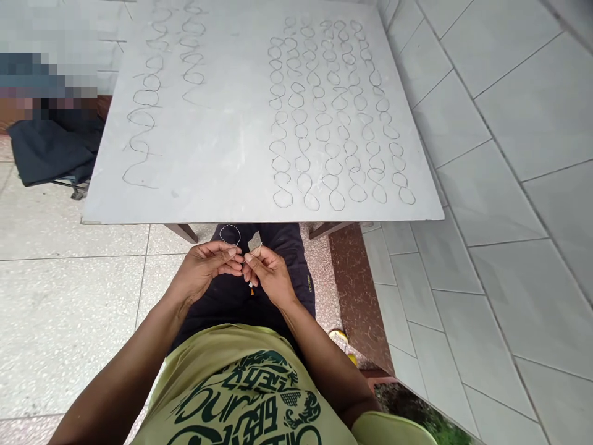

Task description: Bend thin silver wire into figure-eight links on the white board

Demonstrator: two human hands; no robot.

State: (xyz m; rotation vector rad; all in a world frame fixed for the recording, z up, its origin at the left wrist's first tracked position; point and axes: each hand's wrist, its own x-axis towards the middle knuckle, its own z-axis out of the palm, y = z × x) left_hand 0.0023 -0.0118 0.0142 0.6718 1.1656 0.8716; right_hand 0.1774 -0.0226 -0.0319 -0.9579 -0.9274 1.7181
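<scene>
Over my lap, just short of the table's front edge, my left hand [210, 264] pinches a thin wire [239, 236] between thumb and fingers. The wire bends into a round loop that stands up above the left fingertips. Close beside it, my right hand [269, 272] is closed in a pinch on the same wire, and a short end pokes out above its fingers. Fingers hide the stretch of wire between the hands. On the white table [236, 148], several figure-eight wire pieces [282, 198] lie in columns at the right.
Curved, open wire pieces [139, 148] lie in two columns on the table's left side. A tiled wall [500, 198] runs along the right. At the far left, dark cloth [50, 148] hangs over a seat beside a blurred area. Table legs [183, 232] stand near my knees.
</scene>
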